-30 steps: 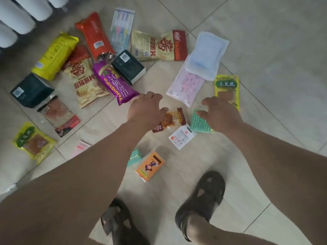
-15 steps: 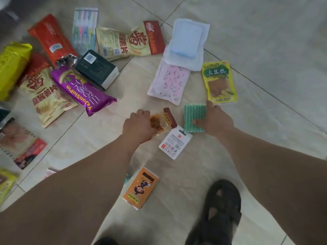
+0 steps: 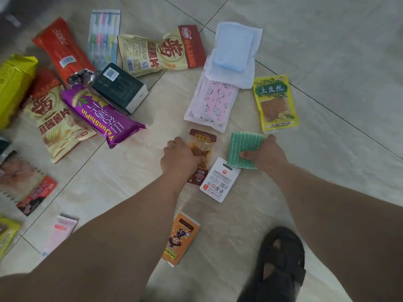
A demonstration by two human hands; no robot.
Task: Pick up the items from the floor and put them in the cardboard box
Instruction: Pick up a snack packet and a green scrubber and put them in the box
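Many packets lie scattered on the tiled floor. My left hand (image 3: 180, 159) grips a small brown snack sachet (image 3: 201, 147), which stands nearly upright in my fist. My right hand (image 3: 265, 154) holds a green scrubbing sponge (image 3: 244, 144) by its right side, thumb across its face. A white tagged card (image 3: 219, 180) lies just below both hands. An orange cartoon packet (image 3: 182, 237) lies nearer my feet. No cardboard box is in view.
Further out lie a pink mask pack (image 3: 212, 104), a blue-and-white pad (image 3: 234, 52), a green-yellow TuDouSi packet (image 3: 275, 103), a purple snack bag (image 3: 100, 113), a dark box (image 3: 120, 87), toothbrushes (image 3: 104, 38) and crisp bags. My sandalled foot (image 3: 281, 264) stands at lower right.
Both hands reached down to the floor and closed: the left took hold of the brown sachet and tilted it up, the right took hold of the green sponge. The view moved closer.
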